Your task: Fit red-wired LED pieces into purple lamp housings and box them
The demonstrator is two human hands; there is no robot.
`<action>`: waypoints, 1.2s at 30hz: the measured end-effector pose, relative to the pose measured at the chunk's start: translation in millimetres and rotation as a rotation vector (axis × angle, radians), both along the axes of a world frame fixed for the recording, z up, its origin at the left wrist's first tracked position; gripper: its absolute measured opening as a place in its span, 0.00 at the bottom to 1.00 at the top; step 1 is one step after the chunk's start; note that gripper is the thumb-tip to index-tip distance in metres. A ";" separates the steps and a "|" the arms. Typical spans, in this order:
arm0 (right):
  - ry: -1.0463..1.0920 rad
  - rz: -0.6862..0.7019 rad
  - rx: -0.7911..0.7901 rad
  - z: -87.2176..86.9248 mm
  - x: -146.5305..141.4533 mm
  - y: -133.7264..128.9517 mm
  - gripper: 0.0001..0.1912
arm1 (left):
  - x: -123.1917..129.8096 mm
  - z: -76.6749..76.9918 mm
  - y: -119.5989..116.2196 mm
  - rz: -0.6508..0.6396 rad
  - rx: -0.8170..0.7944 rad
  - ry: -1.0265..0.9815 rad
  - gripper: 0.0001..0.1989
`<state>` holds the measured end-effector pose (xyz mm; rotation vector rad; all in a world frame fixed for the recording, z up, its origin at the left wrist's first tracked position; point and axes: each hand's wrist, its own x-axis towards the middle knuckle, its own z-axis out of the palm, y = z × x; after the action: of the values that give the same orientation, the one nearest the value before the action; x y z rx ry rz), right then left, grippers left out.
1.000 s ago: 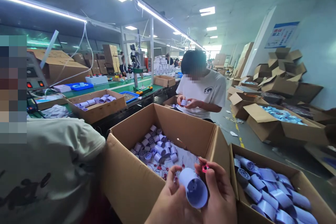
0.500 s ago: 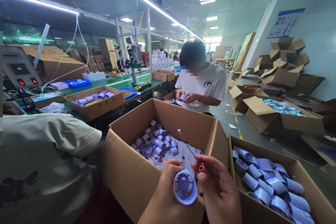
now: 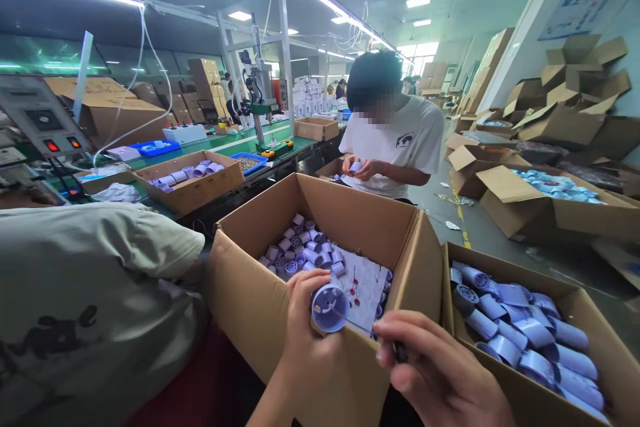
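Note:
My left hand is wrapped around a lavender plastic cylindrical housing, its open end turned towards me. To the right of it, my right hand pinches a small round part with wire leads, seen dark and edge-on. From its fingers a thin wire runs left into the housing's mouth, with a pale end inside. Both hands are over the near edge of a large cardboard box. Inside that box lie many similar housings and a pale sheet with several small red wired parts on it.
Another open carton full of lavender housings stands at the right. A co-worker in a white shirt sits beyond the box; another person's sleeve is close on the left. A green workbench carries a shallow carton and machines.
The housing has turned from its slotted face to its open mouth. My right hand has moved right and down, and the wire, which pointed up, now reaches into the housing. The view has shifted slightly.

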<state>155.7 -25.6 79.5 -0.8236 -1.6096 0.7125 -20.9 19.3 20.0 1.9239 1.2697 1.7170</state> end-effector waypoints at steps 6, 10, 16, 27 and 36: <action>0.025 -0.061 -0.025 -10.9 -11.2 8.1 0.09 | 0.1 3.0 -5.2 0.018 0.007 0.048 0.29; -0.039 -0.055 -0.046 -14.9 -9.9 8.8 0.09 | 0.4 3.3 -6.5 0.017 0.022 0.084 0.29; -0.168 -0.075 0.090 -19.0 -10.2 11.8 0.10 | 0.6 6.3 -6.7 0.063 0.028 0.108 0.27; -0.458 -0.372 0.549 -22.6 -33.7 19.6 0.05 | 1.6 -2.5 -7.1 0.052 0.221 0.270 0.22; -0.530 -0.348 0.351 -25.0 -33.2 20.7 0.10 | 4.7 -3.4 -10.4 0.025 0.249 0.226 0.21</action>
<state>122.5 -4.9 54.5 -1.0460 -1.9147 -0.0516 -16.2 8.9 16.6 2.3094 1.2044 1.7828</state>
